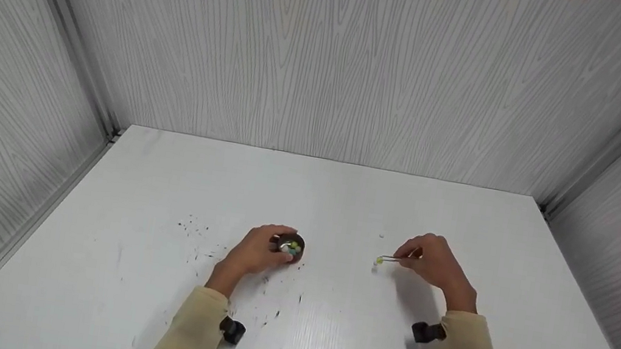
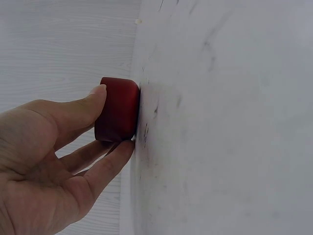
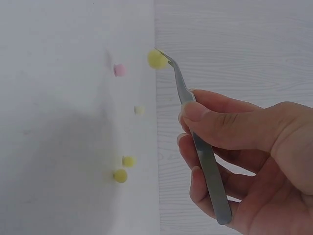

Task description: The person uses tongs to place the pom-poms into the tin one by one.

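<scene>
My left hand (image 1: pixel 257 251) grips a small round cup (image 1: pixel 300 249) by its sides, thumb and fingers on opposite walls. The cup's outside shows red (image 2: pixel 120 108) in the left wrist view, and it sits upright at the tabletop. Several small coloured balls (image 1: pixel 291 248) lie inside it. Bent-tip metal tweezers (image 3: pixel 208 166) are pinched between the thumb and fingers of my right hand (image 1: pixel 437 266). Their tips hold a yellow ball (image 3: pixel 156 59) above the table, to the right of the cup.
On the white table (image 1: pixel 343 204), the right wrist view shows a pink piece (image 3: pixel 120 70), a pale one (image 3: pixel 139 109) and two yellow ones (image 3: pixel 121 176). Dark specks (image 1: pixel 197 231) mark the surface around the left hand. Wood-grain panels (image 1: pixel 327 60) enclose the back and sides.
</scene>
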`<state>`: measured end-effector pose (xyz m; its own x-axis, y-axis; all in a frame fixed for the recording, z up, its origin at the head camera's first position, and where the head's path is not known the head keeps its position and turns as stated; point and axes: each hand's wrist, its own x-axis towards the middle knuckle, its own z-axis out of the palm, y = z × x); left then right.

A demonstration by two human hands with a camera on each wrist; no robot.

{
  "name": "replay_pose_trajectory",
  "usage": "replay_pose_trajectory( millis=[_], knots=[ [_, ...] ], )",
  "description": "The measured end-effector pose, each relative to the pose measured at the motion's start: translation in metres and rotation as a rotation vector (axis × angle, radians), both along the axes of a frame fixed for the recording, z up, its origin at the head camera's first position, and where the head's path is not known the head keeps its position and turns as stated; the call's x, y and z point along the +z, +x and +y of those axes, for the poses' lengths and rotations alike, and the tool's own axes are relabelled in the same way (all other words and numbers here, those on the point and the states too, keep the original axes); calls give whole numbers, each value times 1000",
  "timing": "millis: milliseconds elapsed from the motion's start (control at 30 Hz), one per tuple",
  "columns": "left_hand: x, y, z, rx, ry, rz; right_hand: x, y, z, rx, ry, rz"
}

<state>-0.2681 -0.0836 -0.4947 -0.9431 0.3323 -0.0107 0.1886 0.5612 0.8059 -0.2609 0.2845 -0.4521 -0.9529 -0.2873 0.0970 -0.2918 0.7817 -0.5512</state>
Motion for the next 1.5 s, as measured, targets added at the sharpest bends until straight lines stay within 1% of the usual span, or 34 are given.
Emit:
replay_pose_trajectory(
  millis=[167, 400, 700, 833, 1067, 1367, 1500],
  knots=[
    [-2, 1, -2, 10, -4, -7, 3, -2, -11, 10, -24, 5],
    [-2, 1, -3, 27, 4, -9, 8, -7, -26, 31, -21, 11],
    [-1, 1, -3, -10, 31, 3, 10, -11, -43, 45, -38, 16],
    [-1, 1, -3, -2, 31, 1, 11, -13, -51, 49, -50, 17],
    [1, 1, -1, 16, 40, -4, 13, -15, -67, 86, -59, 40],
    [-1, 0, -1, -6, 14, 24, 10, -17, -84, 95, -74, 49],
    [-1, 1, 0, -9, 15, 13, 7, -18, -92, 104, -76, 53]
  ],
)
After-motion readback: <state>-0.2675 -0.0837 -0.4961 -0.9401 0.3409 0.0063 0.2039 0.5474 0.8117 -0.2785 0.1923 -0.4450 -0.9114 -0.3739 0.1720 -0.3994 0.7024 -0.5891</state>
